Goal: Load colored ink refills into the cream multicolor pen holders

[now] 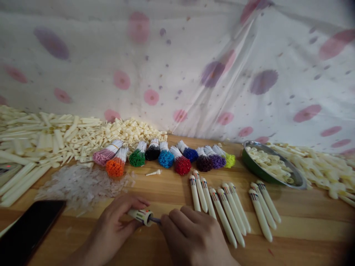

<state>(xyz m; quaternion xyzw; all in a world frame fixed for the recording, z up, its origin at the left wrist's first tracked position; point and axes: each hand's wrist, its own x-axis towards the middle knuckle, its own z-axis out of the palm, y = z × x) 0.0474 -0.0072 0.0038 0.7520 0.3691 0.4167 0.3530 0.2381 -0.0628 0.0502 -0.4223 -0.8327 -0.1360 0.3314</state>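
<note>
— What can't we make out here?
— The bottom edge of the frame cuts off our wrists, and the right hand (194, 236) shows only its back, so its fingertips are hidden. A black slab (27, 229) at the lower left is cropped by the corner, and we cannot tell what it is.
— And the thing we hold?
— The pen barrel (141, 215) sits low and left of centre, just above the wooden surface (166, 192). It is stubby and cream, with small coloured marks near its open end. Our left hand (116, 221) is clamped around it. A thin dark rod (155, 220) runs from that open end to the right hand, whose fingers are pinched together on it.
— Nearby?
— A row of finished pens (222, 210) lies to the right, with coloured refill bundles (166, 157) above it at mid-frame
</note>
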